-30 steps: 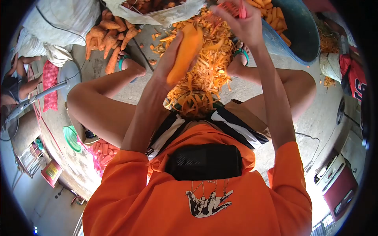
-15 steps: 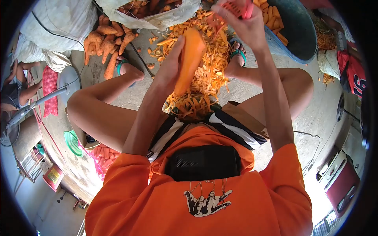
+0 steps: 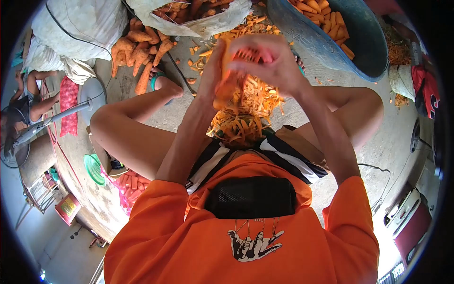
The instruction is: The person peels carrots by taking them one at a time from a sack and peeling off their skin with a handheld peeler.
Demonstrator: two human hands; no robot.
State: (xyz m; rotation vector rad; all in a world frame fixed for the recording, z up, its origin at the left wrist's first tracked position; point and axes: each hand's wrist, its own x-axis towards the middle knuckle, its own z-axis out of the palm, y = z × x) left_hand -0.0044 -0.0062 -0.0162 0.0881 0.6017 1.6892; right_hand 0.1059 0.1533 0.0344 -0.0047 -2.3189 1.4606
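My left hand is closed round a large peeled carrot, held up above the pile between my legs. The red peeler is gripped in my right hand, which lies across the carrot's upper part and hides much of it. Whether the blade touches the carrot is hard to make out. Below both hands, orange carrot peelings are heaped on the floor and up to my shorts.
Unpeeled carrots lie on the floor at the upper left, beside an open white sack of more carrots. A blue tub at the upper right holds peeled carrots. A fan and another person are at the left.
My right hand with the peeler has come down and left from beside the tub onto the carrot. The view has shifted slightly, and more of the tub shows.
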